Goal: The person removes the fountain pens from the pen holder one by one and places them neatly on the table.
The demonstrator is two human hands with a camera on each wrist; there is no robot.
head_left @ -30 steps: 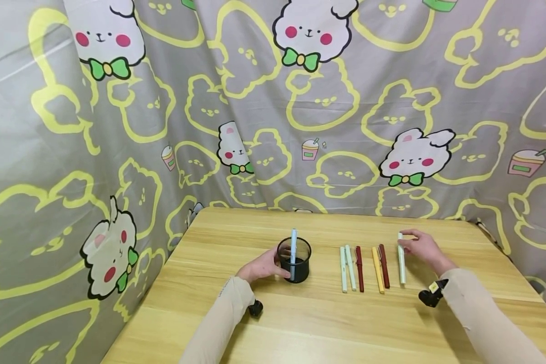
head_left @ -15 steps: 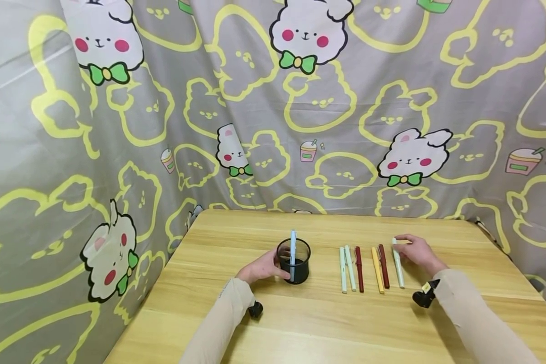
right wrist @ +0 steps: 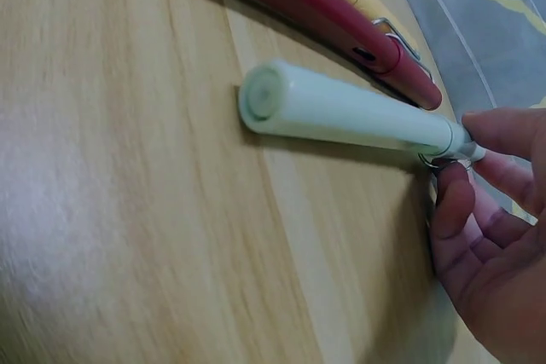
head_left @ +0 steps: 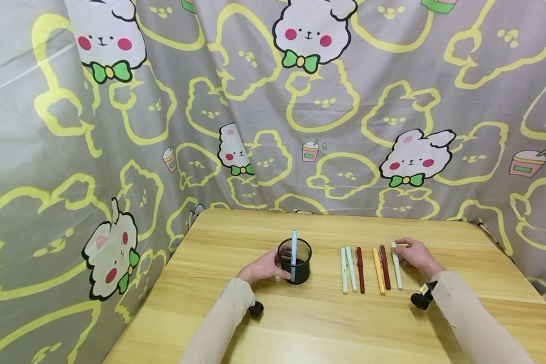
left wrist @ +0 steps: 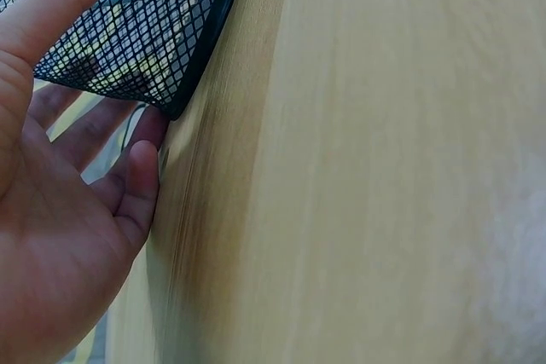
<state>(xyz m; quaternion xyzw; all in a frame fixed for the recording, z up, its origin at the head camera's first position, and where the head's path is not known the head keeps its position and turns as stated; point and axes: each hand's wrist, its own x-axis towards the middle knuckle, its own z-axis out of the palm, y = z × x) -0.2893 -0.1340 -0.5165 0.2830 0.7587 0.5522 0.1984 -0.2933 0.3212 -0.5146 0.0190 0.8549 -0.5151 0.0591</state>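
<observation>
My left hand [head_left: 265,265] grips a black mesh pen holder [head_left: 303,273] from its left side, thumb in front and fingers behind. One light blue pen [head_left: 293,245] stands upright in the holder. On the right, my right hand [head_left: 416,254] pinches the far, clip end of a pale green pen [right wrist: 350,112] between thumb and fingers. That pen lies low along the tabletop, beside a dark red pen [head_left: 384,268] and a yellow pen [head_left: 378,270]. Farther left lie another dark red pen [head_left: 360,270] and two pale green pens [head_left: 351,268], roughly parallel.
The wooden table [head_left: 273,323] ends at the back against a grey curtain [head_left: 264,111] printed with cartoon animals. More curtain hangs along the left side. Bare wood shows between the pen holder and the row of pens, and in front of them.
My right hand has shifted slightly left, sliding the pale green pen closer to the dark red one and tilting its far end left. The left hand and pen holder have stayed put.
</observation>
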